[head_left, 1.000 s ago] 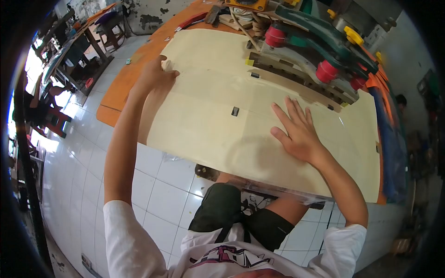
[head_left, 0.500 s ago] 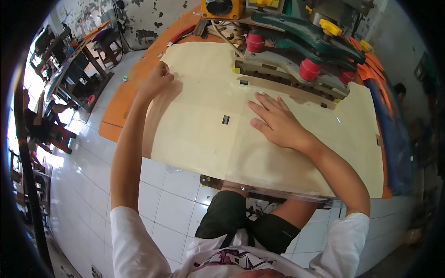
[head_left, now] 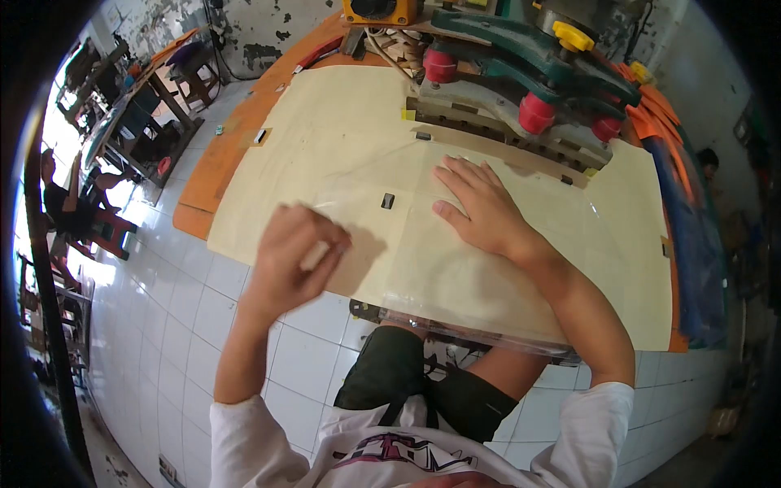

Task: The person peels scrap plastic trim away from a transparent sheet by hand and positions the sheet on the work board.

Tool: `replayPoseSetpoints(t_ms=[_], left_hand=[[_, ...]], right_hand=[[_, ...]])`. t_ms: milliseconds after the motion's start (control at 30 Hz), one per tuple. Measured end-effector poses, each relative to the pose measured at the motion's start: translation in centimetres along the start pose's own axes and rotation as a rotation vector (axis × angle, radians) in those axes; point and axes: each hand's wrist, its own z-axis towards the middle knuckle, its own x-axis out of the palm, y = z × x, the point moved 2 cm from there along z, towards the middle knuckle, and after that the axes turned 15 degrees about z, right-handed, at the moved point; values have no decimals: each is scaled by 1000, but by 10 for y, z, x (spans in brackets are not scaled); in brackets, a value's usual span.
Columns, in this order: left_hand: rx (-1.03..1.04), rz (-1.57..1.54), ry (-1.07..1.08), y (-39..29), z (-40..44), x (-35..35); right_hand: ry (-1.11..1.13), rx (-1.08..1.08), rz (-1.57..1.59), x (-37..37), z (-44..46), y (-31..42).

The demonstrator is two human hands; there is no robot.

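Note:
My right hand (head_left: 482, 203) lies flat with fingers spread on a clear plastic sheet (head_left: 455, 301) over a large cream board (head_left: 285, 179). My left hand (head_left: 301, 256) hovers over the board's near left part, thumb and fingers pinched together. Whatever is in the pinch, if anything, is too small and blurred to name. Small dark rectangular pieces (head_left: 388, 201) show on the board between my hands and along its edges, one (head_left: 260, 137) at the left edge. Beyond my right hand stands a press-like machine (head_left: 529, 73) with green arms and red cylinders.
An orange tabletop (head_left: 199, 195) runs under the board. A red-handled tool (head_left: 317, 54) lies at the back, beside an orange box (head_left: 381, 11). Orange and blue sheets (head_left: 687, 236) hang at the right. A person (head_left: 69, 195) sits far left by another bench.
My left hand has come from the board's far left edge toward me and to the right, still pinched. The dark piece at that edge is now uncovered. My right hand stays flat in place.

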Motion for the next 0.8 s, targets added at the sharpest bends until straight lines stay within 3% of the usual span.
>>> replayPoseSetpoints(t_ms=[233, 333, 567, 733, 800], left_hand=[[-4, 103, -105, -50, -59, 23], [-114, 88, -109, -60, -69, 34], [-130, 76, -114, -64, -69, 40], [-159, 116, -149, -58, -64, 41], [-159, 124, -126, -57, -62, 37]], right_hand=[[-72, -47, 49, -6, 4, 7], [-30, -60, 10, -10, 9, 8], [144, -7, -51, -18, 32, 19], [-70, -27, -4, -7, 37, 10], [31, -10, -85, -10, 40, 20]])
